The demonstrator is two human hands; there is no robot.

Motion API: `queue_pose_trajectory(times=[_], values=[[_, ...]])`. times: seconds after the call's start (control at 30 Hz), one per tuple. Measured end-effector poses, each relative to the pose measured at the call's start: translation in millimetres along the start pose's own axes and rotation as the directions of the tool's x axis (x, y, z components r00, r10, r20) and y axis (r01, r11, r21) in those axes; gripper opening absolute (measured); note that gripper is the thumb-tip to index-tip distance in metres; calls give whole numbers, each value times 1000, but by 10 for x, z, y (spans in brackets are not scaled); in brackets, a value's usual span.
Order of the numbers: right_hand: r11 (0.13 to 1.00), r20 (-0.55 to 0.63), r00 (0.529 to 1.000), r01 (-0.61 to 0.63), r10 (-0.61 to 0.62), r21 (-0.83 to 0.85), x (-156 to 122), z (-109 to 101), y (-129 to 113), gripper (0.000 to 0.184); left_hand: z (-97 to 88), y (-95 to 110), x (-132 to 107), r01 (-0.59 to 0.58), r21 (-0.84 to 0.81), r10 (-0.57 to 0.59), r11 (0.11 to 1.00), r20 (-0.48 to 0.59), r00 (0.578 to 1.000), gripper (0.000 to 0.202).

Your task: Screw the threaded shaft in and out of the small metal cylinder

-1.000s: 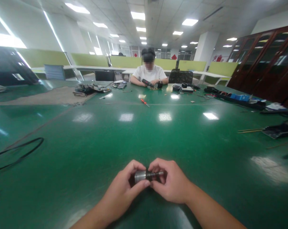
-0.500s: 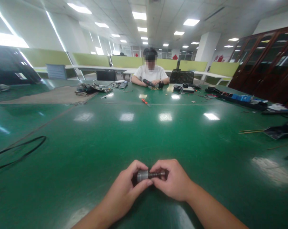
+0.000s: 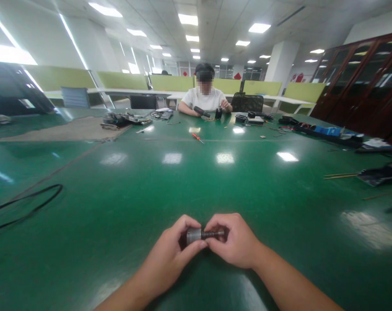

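The left hand (image 3: pixel 168 250) curls around the wide, silvery end of a small metal part (image 3: pixel 193 236), thumb along the near side and fingers over the far side. The right hand (image 3: pixel 237 242) pinches the same part where its thin, dark shaft (image 3: pixel 213 234) meets that wide end, and the shaft's tip points in toward the right palm. Both hands are closed on it, their thumbs almost meeting below it. The part lies roughly level, low in the view and over the near edge of the green table (image 3: pixel 189 190); whether it touches the surface I cannot tell.

The step in hand looks like close fingertip work at the joint between body and shaft — turning, pressing or pulling, a still view does not settle which. The next move seems to call for a firm left hold on the body, with the right fingers lined up along the shaft.

Farther out, a black cable (image 3: pixel 51 188) loops at the left, and thin yellowish rods (image 3: pixel 340 176) lie at the right. A red-handled screwdriver (image 3: pixel 197 138) rests beyond the hands — well apart from them — and across the table sits a co-worker in a white shirt (image 3: pixel 207 100).
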State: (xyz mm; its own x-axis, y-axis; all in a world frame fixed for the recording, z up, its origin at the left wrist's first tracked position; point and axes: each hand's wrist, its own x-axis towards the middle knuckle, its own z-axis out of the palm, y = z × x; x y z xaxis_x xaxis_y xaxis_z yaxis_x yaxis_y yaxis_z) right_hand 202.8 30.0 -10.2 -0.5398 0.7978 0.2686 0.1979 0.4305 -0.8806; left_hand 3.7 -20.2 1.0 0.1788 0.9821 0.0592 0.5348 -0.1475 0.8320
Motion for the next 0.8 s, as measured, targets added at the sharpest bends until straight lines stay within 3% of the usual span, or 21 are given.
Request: queue_pose_trajectory(times=[0.8], values=[[999,6,1000,-16,16,-36,-15,-16,2,6,-5,-3,0,-1,19,1,1000,6,1000,15]])
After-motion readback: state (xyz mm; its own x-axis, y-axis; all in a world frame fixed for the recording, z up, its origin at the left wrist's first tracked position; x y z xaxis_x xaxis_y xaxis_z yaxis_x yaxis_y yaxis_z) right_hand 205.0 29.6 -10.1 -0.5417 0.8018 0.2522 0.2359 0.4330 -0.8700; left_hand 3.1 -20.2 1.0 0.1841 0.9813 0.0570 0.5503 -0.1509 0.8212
